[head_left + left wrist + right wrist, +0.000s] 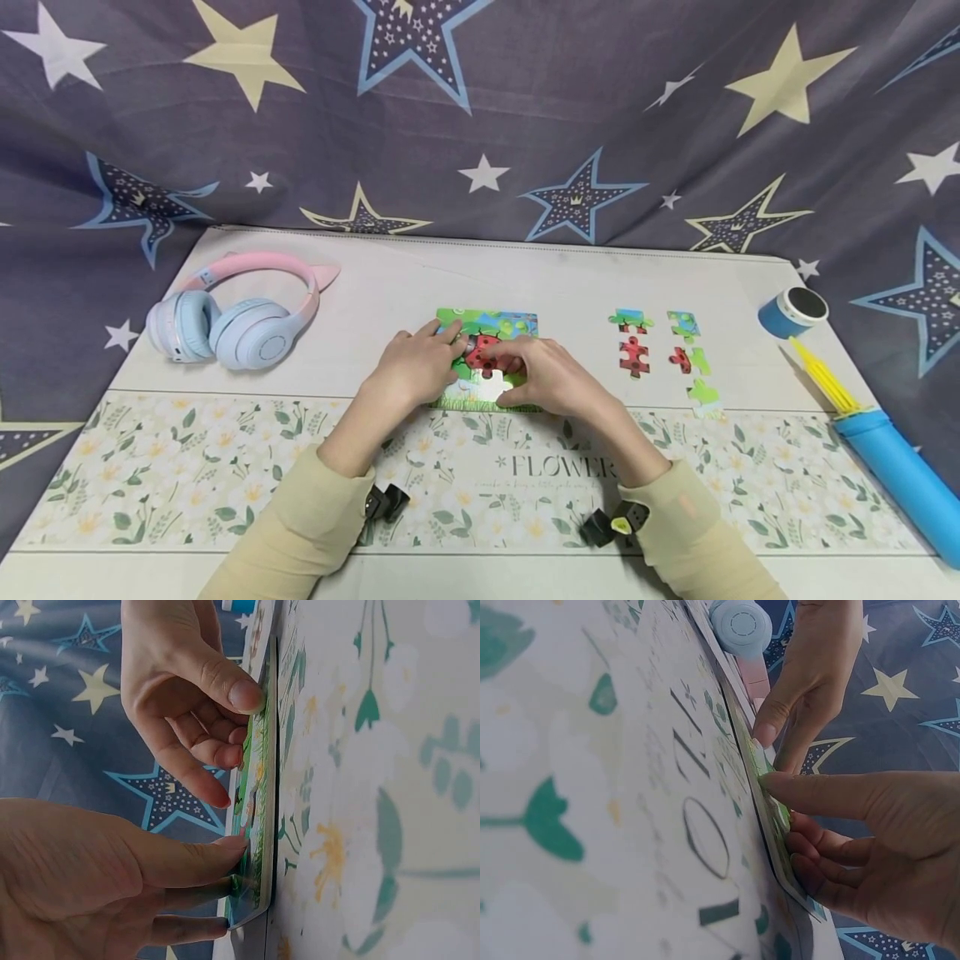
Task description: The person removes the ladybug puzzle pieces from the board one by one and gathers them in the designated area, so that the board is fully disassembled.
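Observation:
A jigsaw puzzle [454, 317] with a red ladybug on green and blue lies mid-table, its lower middle showing a white piece-shaped gap [491, 385]. My left hand [422, 367] rests on its left side, fingers spread over the picture; in the left wrist view its thumb [202, 859] touches the surface. On the right side my right hand [551, 375] touches the puzzle, thumb low near the gap and index finger on the ladybug. From the right wrist view, its other fingers [832, 859] bend against the board. No loose piece shows between its fingers.
Several loose puzzle pieces [634, 357] lie right of the puzzle. Pink and blue headphones [258, 333] sit at the left. A blue jar with a dark top [793, 312] and a blue pump with a yellow nozzle [896, 475] are at the right edge. A star-patterned curtain [525, 133] hangs behind.

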The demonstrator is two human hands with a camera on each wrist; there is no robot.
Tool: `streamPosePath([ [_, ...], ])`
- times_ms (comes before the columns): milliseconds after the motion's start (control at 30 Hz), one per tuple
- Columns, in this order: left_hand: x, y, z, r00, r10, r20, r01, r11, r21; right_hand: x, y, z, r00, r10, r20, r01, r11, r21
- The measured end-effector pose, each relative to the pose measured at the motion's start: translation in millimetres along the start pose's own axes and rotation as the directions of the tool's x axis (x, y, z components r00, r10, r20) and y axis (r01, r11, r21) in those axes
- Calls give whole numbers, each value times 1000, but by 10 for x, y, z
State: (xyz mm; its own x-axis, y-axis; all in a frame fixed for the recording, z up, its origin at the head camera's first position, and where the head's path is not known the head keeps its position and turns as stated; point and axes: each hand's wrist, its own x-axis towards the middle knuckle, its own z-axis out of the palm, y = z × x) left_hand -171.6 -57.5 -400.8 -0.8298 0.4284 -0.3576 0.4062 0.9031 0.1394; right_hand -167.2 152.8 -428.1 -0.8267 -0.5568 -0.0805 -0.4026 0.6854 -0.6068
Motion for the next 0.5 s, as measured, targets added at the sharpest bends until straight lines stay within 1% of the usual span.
streamPosePath([
  [133,-4,2,-5,1000,-1,-4,1,1000,-1,-16,3,-6,998,-59,-7,59,998,16],
  [233,1,1,-3,1000,1,-1,-1,1000,6,-24,15,-9,997,-83,3,83,996,17],
  [500,10,-1,-14,1000,-2,17,2,1000,7,-33,48,-17,995,-88,49,87,996,26],
])
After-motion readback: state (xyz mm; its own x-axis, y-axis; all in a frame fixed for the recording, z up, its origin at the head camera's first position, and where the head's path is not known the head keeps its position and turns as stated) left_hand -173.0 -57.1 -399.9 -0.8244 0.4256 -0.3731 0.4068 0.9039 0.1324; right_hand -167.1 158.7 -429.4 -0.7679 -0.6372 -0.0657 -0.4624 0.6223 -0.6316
